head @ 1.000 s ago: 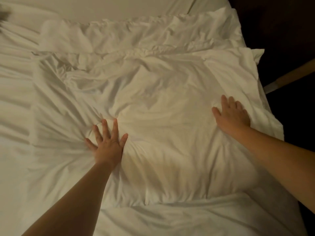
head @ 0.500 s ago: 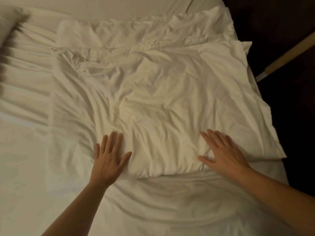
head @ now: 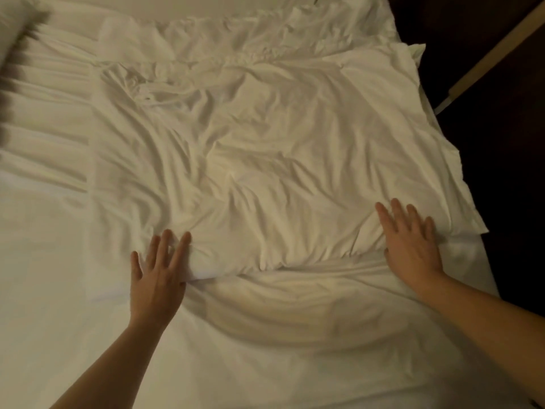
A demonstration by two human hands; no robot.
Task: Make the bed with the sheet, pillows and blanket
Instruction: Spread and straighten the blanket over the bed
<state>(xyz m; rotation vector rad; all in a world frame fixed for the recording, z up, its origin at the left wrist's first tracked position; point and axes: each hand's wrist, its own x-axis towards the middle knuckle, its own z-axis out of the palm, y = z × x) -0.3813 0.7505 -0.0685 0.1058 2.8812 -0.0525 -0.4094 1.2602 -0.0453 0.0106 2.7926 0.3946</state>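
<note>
A wrinkled white pillow (head: 280, 160) lies flat on the right half of the bed, on top of the white sheet (head: 280, 343). My left hand (head: 159, 273) lies flat with straight fingers on the pillow's near left corner. On the pillow's near right edge, my right hand (head: 413, 246) rests flat with its fingers spread. A second white pillow (head: 236, 33) lies behind the first one, toward the head of the bed. Neither hand holds anything.
The bed's right edge (head: 483, 261) drops to a dark floor. A pale wooden bar (head: 486, 57) runs diagonally at the top right. Pleated white fabric (head: 44, 113) lies along the left, with a blurred pillow corner (head: 17, 22) at the top left.
Both hands have slid back toward me across the pillow, from its middle to its near edge. The pillow looks flatter and the view has shifted with my head.
</note>
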